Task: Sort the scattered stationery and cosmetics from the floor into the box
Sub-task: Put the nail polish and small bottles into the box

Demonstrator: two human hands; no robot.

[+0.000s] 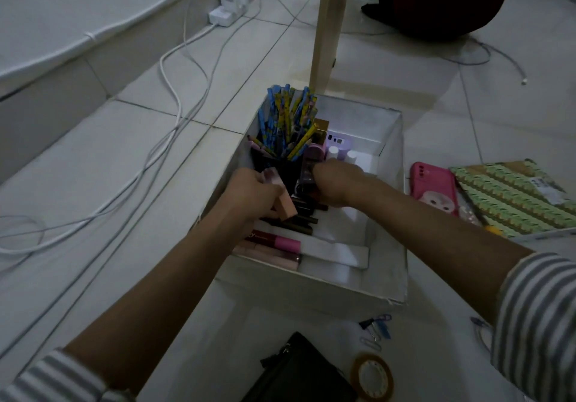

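Observation:
A white box sits on the tiled floor in the head view. Inside it, a dark cup holds several blue and yellow pencils. Dark pens and pink lip-gloss tubes lie along its left side, and small purple and white bottles stand at the back. My left hand is over the box's left side and grips a peach-coloured rectangular case together with a small pink item. My right hand reaches into the middle of the box with curled fingers on a dark purple cosmetic.
On the floor near me lie a black pouch, a tape roll and clips. A pink phone and a green patterned notebook lie to the right. White cables trail on the left. A wooden table leg stands behind the box.

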